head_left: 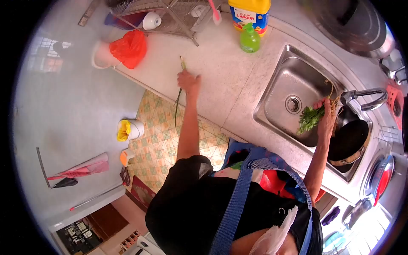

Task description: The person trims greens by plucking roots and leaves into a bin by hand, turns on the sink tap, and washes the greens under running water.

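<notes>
My left hand (189,82) is out over the countertop, closed around a green onion (183,63). The onion's pale end points toward the back of the counter and its long green leaves hang past the front edge. Over the right part of the steel sink (284,85), my right hand (326,111) grips a bunch of leafy greens (309,119). Stringy roots stick out above the fingers, and the leaves hang over the basin beside the drain (293,104).
A faucet (365,98) and a black wok (349,142) are at the sink's right. Behind stand a green pump bottle (250,39), a yellow-capped jug (250,15) and a dish rack (170,19). A red bag (129,47) lies at the counter's left end.
</notes>
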`<state>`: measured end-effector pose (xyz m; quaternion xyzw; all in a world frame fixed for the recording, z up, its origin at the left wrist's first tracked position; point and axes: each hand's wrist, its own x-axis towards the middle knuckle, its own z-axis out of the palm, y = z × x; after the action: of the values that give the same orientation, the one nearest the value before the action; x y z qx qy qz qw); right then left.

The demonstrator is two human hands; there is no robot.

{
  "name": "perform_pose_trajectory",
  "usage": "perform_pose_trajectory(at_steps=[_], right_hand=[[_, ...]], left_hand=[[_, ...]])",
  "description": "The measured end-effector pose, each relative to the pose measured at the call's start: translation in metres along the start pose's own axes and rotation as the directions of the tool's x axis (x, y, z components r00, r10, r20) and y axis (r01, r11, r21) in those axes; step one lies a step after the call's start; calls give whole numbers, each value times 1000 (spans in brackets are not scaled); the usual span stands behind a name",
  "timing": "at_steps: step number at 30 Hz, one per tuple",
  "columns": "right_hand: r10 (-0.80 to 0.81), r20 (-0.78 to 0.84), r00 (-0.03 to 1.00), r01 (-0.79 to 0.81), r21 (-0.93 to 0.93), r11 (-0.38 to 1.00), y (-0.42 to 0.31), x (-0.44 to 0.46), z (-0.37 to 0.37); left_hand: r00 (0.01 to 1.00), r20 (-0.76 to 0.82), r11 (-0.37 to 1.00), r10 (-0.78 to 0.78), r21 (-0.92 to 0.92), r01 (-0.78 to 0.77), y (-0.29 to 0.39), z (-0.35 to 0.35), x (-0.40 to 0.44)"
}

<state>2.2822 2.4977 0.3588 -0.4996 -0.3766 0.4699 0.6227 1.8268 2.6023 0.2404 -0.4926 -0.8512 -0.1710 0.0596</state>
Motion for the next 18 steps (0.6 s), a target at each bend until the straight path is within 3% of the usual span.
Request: perform_pose_trajectory(at_steps=[1, 3, 5, 7, 8, 9, 10, 11, 13, 15, 18], right_hand=[[-3, -5, 1000, 3, 3, 1000, -1, 0, 3], [59, -25, 998, -56, 116, 992, -6, 1, 11], [77, -18, 997, -75, 104, 992, 1, 3, 9], [167, 28, 986, -169, 246, 955, 1, 1, 13], [160, 79, 984, -177, 312, 933, 3, 2, 12], [171, 51, 984, -178, 286, 941, -4, 3, 12], [205, 64, 977, -214, 281, 935, 0, 4, 10], [238, 68, 969, -248, 273, 930, 8, 3, 7], [272, 132, 953, -300, 286, 910, 15, 2, 5], [266, 75, 961, -276, 207, 939, 3, -6, 23], [201, 38, 979, -202, 324, 924, -7, -11, 33]], left_hand=[[963, 234, 990, -136, 52, 127, -9, -19, 5], [966, 240, 995, -93, 59, 81, -28, -12, 15], [968, 246, 998, -47, 57, 34, -46, 0, 26], [948, 288, 963, 135, -262, -57, -46, -1, 33], [946, 288, 960, 151, -272, -70, -41, 2, 33], [927, 324, 797, 189, -602, 48, -22, -11, 28], [904, 350, 514, 246, -838, 185, -2, -22, 23], [890, 355, 498, 285, -849, 179, 26, -44, 14], [777, 501, 352, 382, -856, 379, 89, -103, -18], [711, 457, 301, 535, -889, 345, 134, -115, -51], [577, 347, 221, 740, -935, 279, 199, -119, -106]])
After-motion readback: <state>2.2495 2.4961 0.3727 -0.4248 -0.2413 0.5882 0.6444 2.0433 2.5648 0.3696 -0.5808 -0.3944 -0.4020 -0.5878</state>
